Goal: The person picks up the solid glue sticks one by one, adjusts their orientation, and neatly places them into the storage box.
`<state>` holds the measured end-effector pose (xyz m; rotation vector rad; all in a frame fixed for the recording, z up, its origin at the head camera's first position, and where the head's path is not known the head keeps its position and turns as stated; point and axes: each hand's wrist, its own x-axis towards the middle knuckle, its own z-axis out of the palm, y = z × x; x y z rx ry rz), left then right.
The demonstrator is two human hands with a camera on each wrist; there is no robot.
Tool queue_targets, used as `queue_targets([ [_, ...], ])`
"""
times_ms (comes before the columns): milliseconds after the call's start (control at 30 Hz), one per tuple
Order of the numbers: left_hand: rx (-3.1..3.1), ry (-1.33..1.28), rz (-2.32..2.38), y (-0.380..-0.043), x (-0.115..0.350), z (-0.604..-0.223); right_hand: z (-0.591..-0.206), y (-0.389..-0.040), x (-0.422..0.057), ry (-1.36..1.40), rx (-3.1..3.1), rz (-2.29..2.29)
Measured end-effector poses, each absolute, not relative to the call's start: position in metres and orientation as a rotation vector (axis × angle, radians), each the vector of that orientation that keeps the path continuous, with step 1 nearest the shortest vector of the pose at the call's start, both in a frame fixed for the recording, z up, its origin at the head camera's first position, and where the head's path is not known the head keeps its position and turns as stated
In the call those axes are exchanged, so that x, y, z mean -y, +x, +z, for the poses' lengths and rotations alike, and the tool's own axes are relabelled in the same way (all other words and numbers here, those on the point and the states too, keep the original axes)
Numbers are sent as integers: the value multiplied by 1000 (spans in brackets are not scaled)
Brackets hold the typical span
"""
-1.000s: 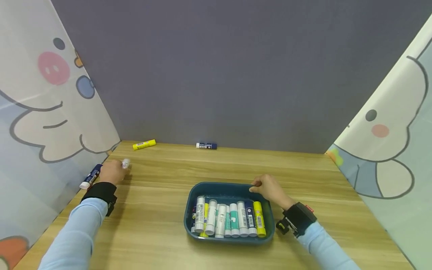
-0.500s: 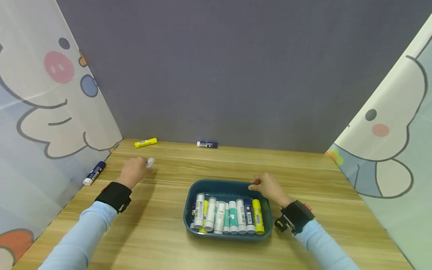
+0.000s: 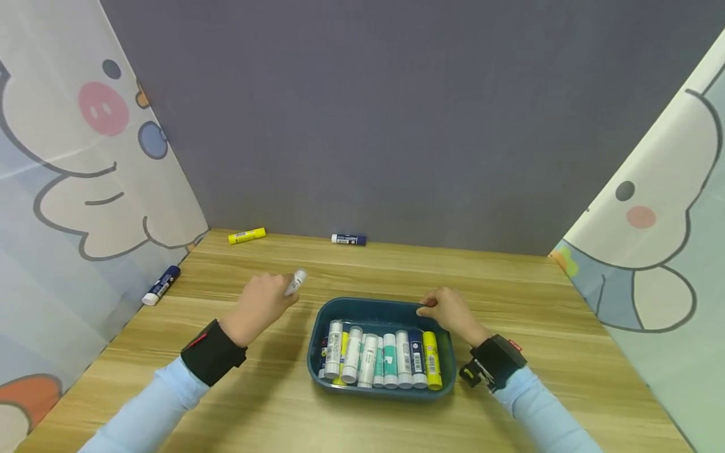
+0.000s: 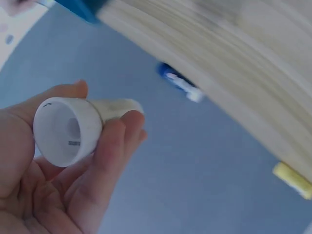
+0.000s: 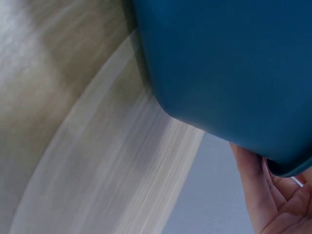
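My left hand (image 3: 263, 305) grips a white glue stick (image 3: 296, 282) above the table, left of a dark teal bin (image 3: 374, 308). In the left wrist view the white glue stick (image 4: 68, 130) lies between thumb and fingers, its round end toward the camera. My right hand (image 3: 453, 313) pinches the bin's far rim near its right corner. The right wrist view shows the bin's outer wall (image 5: 219, 63) with fingers (image 5: 253, 180) at the rim. Inside the bin lie several glue sticks side by side: white, teal-and-white (image 3: 390, 360), navy (image 3: 416, 358) and yellow (image 3: 432, 360).
A yellow glue stick (image 3: 247, 236) and a navy one with a white end (image 3: 348, 240) lie along the table's back edge. Another navy glue stick (image 3: 161, 285) lies by the left wall. A grey panel (image 3: 362, 113) stands behind the wooden table (image 3: 238, 402).
From the table's left side, my left hand has moved right toward the bin, carrying the white glue stick. My right hand stays on the rim. The view has shifted slightly.
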<state>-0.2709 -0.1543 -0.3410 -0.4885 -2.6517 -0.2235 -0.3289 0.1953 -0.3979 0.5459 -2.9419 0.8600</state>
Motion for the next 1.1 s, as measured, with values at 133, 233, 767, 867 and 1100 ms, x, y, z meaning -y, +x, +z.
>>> queue_targets([
  [133,2701,-546,-199,-255,133,-334,-397,-328,-196,544,2936,872],
  [233,2732,-583,-136,-245,118,-331,-396,-329,-196,539,2931,879],
  [767,2695,-517,298,-216,74,-363,-394,-329,-194,559,2923,841],
  [867,2660,-553,327,-215,70,-367,-395,-328,-195,544,2925,853],
  [1100,2625,-613,325,-213,68,-375,-397,-327,-197,590,2894,853],
])
